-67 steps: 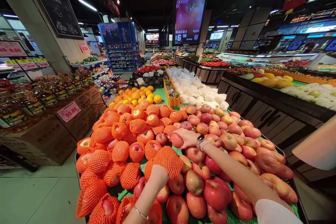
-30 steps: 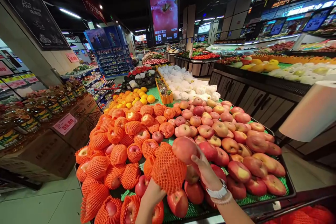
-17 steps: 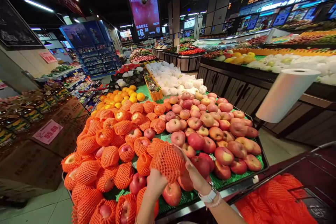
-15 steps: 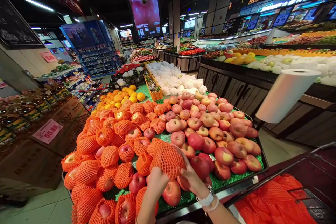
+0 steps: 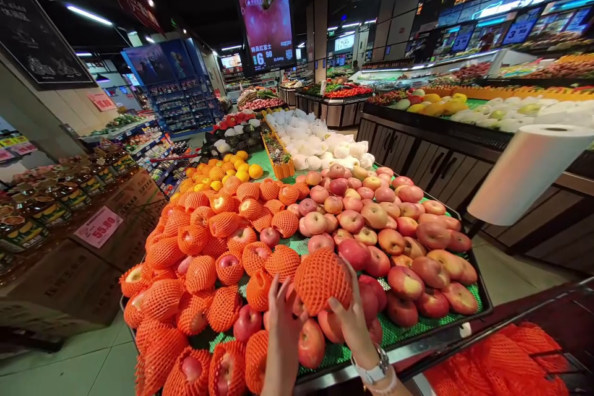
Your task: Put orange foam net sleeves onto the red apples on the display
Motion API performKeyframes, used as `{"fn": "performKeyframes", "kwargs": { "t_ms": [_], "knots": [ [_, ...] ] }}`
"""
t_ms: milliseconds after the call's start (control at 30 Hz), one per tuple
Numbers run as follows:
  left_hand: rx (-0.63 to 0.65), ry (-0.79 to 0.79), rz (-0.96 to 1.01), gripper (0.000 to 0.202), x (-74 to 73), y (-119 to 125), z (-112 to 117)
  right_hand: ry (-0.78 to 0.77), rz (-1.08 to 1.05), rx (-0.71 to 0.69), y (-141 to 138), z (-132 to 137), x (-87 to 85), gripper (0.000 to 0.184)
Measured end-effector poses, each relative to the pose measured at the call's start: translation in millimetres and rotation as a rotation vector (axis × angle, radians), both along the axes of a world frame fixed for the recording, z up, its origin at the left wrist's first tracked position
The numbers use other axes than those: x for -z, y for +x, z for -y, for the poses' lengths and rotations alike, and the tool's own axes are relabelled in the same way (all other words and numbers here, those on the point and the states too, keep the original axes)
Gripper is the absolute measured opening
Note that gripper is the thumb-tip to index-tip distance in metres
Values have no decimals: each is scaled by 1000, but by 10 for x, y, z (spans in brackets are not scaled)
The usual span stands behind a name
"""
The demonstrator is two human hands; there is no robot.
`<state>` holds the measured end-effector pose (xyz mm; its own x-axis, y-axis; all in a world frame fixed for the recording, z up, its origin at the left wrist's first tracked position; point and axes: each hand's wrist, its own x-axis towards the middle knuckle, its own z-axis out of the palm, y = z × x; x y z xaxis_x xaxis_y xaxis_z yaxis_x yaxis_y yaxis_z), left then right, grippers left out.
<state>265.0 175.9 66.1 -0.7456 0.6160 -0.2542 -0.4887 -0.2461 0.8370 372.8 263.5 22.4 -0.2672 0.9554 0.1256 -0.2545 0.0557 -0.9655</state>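
Above the front of the fruit display, my right hand [image 5: 351,303] grips an apple in an orange foam net [image 5: 322,281], its fingers round the right side and thumb in front. My left hand [image 5: 283,309] is held up to the left of that netted apple, fingers apart and curved, with nothing in it. A gap shows between the left fingers and the net. Netted apples [image 5: 224,308] lie to the left of my hands. Bare red apples [image 5: 311,343] lie beneath and to the right on a green mat [image 5: 387,331].
A roll of plastic bags [image 5: 529,173] stands at the right corner. Loose orange foam nets [image 5: 501,362] lie in a dark wire basket at lower right. Oranges [image 5: 255,171] and white-wrapped fruit [image 5: 348,153] fill the display's back. Boxes with a price sign [image 5: 99,226] stand at left.
My left hand has come off the netted apple and opened. My right hand still holds it. The whole view has shifted, so everything appears slightly farther right.
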Motion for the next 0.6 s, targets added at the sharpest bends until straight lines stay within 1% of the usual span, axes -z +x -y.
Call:
{"fn": "performKeyframes", "kwargs": {
  "t_ms": [33, 100, 167, 233, 267, 333, 400, 467, 500, 533, 567, 600],
  "knots": [
    [19, 22, 27, 75, 33, 69, -99, 67, 16, -21, -31, 71, 12, 93],
    [-2, 70, 37, 75, 29, 155, -213, 193, 47, -67, -93, 213, 57, 90],
    [-59, 65, 38, 76, -18, 166, -230, 326, 100, -69, -141, 318, 109, 88],
    [-90, 55, 70, 77, -47, 126, -204, 484, 175, -31, -164, 360, 134, 87],
    [-106, 58, 109, 74, -44, 100, -191, 570, 223, -13, -165, 360, 126, 86],
    [-171, 58, 238, 62, -11, 61, -183, 743, 327, -9, -153, 332, 68, 82],
    [-237, 47, 410, 44, 41, 59, -194, 885, 408, -27, -133, 294, -25, 68],
    [-247, 34, 538, 30, 103, 87, -196, 978, 432, -6, -121, 261, -113, 49],
    [-235, 38, 553, 27, 141, 102, -185, 994, 422, 28, -120, 245, -145, 46],
    [-228, 42, 537, 26, 183, 111, -166, 989, 400, 65, -124, 226, -167, 50],
    [-230, 45, 500, 27, 231, 110, -139, 962, 376, 88, -131, 204, -179, 62],
    [-234, 48, 456, 29, 280, 97, -111, 922, 353, 86, -140, 178, -183, 78]
  ]
}}
